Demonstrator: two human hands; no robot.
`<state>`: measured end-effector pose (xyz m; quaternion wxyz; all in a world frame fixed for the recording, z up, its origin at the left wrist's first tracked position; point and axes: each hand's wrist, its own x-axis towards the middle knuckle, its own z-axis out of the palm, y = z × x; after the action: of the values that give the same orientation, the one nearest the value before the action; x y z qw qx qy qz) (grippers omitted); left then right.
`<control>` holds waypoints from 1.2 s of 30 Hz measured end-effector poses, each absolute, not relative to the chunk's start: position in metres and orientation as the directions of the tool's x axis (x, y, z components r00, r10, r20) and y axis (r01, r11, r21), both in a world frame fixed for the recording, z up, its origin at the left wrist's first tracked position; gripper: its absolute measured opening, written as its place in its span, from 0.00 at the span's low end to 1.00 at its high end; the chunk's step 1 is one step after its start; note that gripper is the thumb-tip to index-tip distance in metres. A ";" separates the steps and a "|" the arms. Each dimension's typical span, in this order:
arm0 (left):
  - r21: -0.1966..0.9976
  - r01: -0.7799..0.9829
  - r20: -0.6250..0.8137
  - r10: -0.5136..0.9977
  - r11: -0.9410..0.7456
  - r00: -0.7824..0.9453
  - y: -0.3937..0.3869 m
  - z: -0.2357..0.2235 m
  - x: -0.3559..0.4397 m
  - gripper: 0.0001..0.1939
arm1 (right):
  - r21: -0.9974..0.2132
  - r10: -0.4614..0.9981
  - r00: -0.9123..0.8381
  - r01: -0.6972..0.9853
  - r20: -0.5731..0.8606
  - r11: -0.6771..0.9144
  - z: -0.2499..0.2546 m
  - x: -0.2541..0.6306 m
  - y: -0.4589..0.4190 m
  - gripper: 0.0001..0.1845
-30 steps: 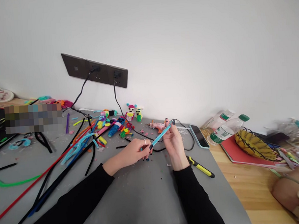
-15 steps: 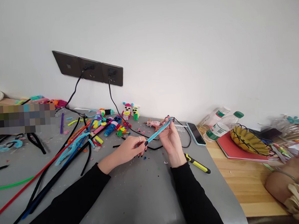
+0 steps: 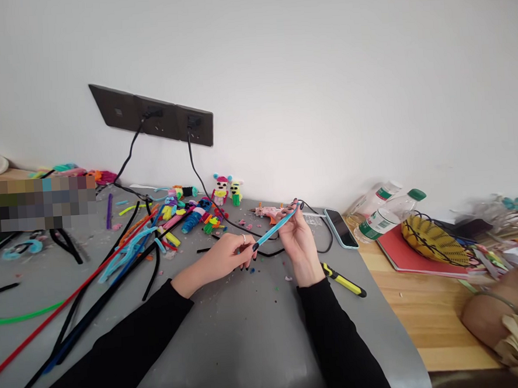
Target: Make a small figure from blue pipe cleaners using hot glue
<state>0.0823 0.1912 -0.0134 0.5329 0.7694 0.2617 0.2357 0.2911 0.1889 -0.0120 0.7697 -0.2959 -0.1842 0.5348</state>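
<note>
The light-blue, slender, fuzzy pipe cleaner [image 3: 273, 229] slants from the left hand [image 3: 228, 256], pinching its lower end, up to the right hand [image 3: 300, 247], pinching the other, a grip that probably keeps it straight. Beside the right wrist, a yellow-and-black plastic utility knife [image 3: 345, 282] lies on the grey tabletop [image 3: 251, 352], seemingly within easy reach; beyond, a pink glue gun [image 3: 265, 212] apparently leaves working room.

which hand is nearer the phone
Right. The right hand is just left of the phone in the picture; the left hand is farther left, at the lower end of the blue strip.
</note>
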 end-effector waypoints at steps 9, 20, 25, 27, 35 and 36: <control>0.949 0.136 0.090 0.658 -0.285 0.748 0.192 -0.016 0.083 0.12 | -0.572 0.933 0.353 -0.781 -0.074 0.250 -0.014 0.294 0.191 0.09; 0.965 0.153 0.021 0.641 -0.214 0.768 0.191 -0.010 0.083 0.16 | -0.518 0.914 0.390 -0.807 -0.108 0.283 -0.005 0.289 0.188 0.14; 0.978 0.163 -0.058 0.582 -0.129 0.811 0.193 -0.012 0.082 0.21 | -0.552 0.911 0.408 -0.775 -0.067 0.307 -0.003 0.287 0.186 0.14; 0.979 0.163 -0.068 0.559 -0.122 0.827 0.193 -0.011 0.082 0.22 | -0.571 0.915 0.401 -0.759 -0.033 0.312 -0.003 0.286 0.185 0.15; 0.973 0.217 -0.151 0.497 -0.079 0.854 0.194 -0.008 0.080 0.23 | -0.642 0.951 0.285 -0.709 0.119 0.292 0.002 0.285 0.180 0.19; 0.970 0.234 -0.172 0.480 -0.073 0.861 0.194 -0.008 0.080 0.22 | -0.647 0.953 0.276 -0.706 0.123 0.288 0.002 0.284 0.179 0.19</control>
<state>0.0797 0.1944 -0.0083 0.6351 0.7259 0.2457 0.0967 0.2842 0.1787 0.0025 0.7610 -0.2429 -0.2547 0.5451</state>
